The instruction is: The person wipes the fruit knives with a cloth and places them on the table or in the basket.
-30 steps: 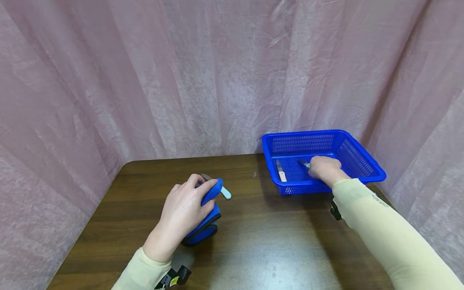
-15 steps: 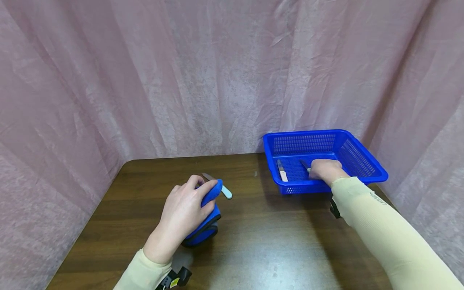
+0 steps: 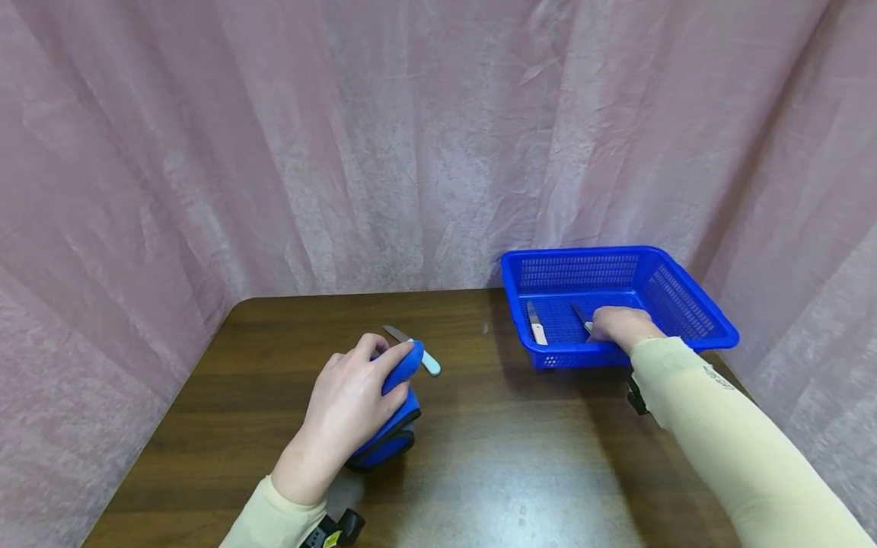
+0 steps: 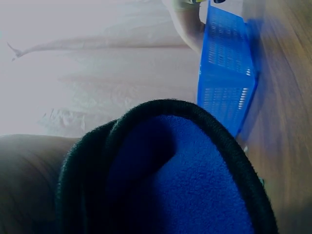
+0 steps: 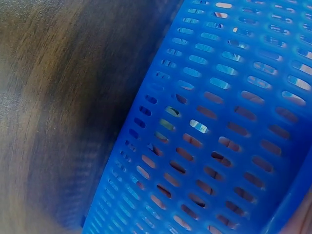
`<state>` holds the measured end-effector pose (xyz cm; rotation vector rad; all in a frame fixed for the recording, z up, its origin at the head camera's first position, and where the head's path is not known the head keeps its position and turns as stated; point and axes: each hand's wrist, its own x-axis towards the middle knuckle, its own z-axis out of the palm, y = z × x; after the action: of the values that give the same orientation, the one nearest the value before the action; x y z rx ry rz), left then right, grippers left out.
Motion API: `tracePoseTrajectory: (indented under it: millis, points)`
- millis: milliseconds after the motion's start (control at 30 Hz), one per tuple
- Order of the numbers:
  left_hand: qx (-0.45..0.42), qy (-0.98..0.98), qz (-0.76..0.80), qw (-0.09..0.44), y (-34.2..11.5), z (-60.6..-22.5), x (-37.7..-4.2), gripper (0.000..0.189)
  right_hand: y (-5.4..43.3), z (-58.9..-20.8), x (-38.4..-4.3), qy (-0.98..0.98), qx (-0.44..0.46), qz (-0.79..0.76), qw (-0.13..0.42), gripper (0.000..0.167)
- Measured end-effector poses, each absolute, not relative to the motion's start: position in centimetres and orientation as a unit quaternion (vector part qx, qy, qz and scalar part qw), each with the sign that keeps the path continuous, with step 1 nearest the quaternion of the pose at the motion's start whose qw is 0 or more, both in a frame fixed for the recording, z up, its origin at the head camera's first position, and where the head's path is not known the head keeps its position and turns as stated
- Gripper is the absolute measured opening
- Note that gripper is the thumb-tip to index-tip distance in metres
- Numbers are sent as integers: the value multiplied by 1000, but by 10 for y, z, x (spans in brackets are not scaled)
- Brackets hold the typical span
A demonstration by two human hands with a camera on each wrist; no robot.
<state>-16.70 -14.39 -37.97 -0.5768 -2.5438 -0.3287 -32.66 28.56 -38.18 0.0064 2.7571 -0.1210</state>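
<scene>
My left hand (image 3: 352,392) grips a blue fleecy cloth item (image 3: 390,441) with black edging, thumb and fingers around its upper part. In the left wrist view the item's folded, open-looking end (image 4: 195,180) fills the lower middle. Just beyond it lies a table knife (image 3: 430,364) with a pale blue handle, blade pointing to the back left. My right hand (image 3: 622,327) is inside the blue basket (image 3: 719,335), curled at the handle of a second knife (image 3: 581,315). Its fingertips are hidden in the head view; the right wrist view shows fingers only through the basket's holes.
Another knife (image 3: 537,332) with a whitish handle lies at the basket's left side. The basket stands at the back right of the brown wooden table (image 3: 507,457), close to a pink curtain (image 3: 411,152). The basket's front wall rises before my right wrist.
The view has shifted slightly. In the basket, my right hand has drawn a little toward me, and the knife at its fingers has shifted slightly. My left hand keeps its grip on the cloth item.
</scene>
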Motion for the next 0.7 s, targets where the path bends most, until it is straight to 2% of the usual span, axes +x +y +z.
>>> tracePoseTrajectory:
  millis: [133,300,367,467,533,700]
  points:
    - [-211,-936,-122,253,-145,-381,-167,48,294,-396,-341,979,2,-44,197,34]
    - [-212,-935,-125,256,-147,-381,-167,47,325,-444,-383,979,4,-40,200,38]
    - [-212,-935,-125,256,-147,-381,-167,48,321,-440,-378,978,9,-43,202,37]
    - [-212,-935,-125,253,-148,-381,-167,49,296,-401,-343,976,8,-63,206,36]
    - [-211,-936,-125,251,-149,-381,-168,50,291,-395,-337,976,12,-66,208,35]
    - [-211,-937,-124,249,-150,-381,-168,50,344,-475,-417,972,9,-63,225,49]
